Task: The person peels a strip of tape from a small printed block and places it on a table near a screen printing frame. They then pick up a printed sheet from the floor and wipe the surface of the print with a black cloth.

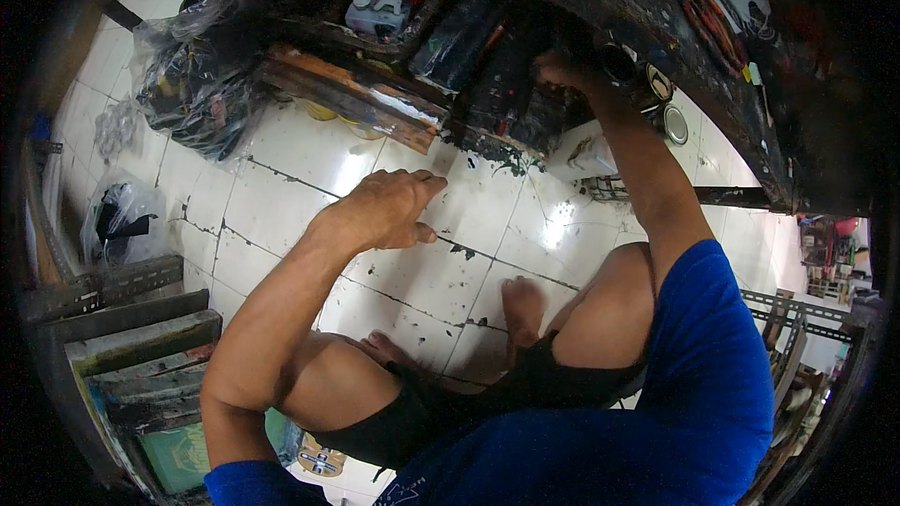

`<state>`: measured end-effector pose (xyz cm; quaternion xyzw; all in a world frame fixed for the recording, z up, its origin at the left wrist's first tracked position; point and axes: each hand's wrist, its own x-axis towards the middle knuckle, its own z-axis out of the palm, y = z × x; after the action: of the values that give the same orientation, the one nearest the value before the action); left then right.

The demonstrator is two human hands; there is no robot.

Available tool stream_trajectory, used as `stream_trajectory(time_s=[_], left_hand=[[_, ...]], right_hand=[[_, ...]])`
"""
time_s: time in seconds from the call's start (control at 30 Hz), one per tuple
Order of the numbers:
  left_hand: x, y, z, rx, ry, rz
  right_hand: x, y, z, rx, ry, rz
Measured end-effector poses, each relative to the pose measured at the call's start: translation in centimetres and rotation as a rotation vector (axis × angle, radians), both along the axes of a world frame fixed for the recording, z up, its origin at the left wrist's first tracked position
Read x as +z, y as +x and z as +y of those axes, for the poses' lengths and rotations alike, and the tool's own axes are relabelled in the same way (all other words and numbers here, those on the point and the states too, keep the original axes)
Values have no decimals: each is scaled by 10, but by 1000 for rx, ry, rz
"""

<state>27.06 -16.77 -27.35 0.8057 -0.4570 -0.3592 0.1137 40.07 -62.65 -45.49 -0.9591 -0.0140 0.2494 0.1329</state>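
Note:
My left hand (382, 209) hovers over the white tiled floor (281, 197), fingers curled loosely and holding nothing. My right hand (562, 68) reaches far forward into the dark, paint-stained shelf (487, 56) under a workbench, among black bottles and tubes. Its fingers are buried among those items, so its grip is hidden. I am squatting, with my bare knees and feet (520, 305) below the hands.
A white plastic bottle (375, 11) stands on the shelf. Clear plastic bags of dark items (192, 80) lie at the left. Stacked wooden frames (141, 337) lean at the lower left. Round tins (673, 124) sit by the bench edge at right.

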Motion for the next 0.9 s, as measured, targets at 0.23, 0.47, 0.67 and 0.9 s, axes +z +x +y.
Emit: stream_trajectory(time_s=[0.23, 0.47, 0.67, 0.9], left_hand=[[6, 1, -10, -28, -12, -10], [-5, 1, 2, 8, -74, -47], [-2, 3, -15, -29, -84, -66], [2, 2, -7, 10, -33, -89]], right_hand=[[65, -21, 23, 378, -399, 202], [79, -61, 76, 76, -432, 217], [38, -60, 2, 166, -522, 168], [89, -49, 25, 19, -364, 305]])
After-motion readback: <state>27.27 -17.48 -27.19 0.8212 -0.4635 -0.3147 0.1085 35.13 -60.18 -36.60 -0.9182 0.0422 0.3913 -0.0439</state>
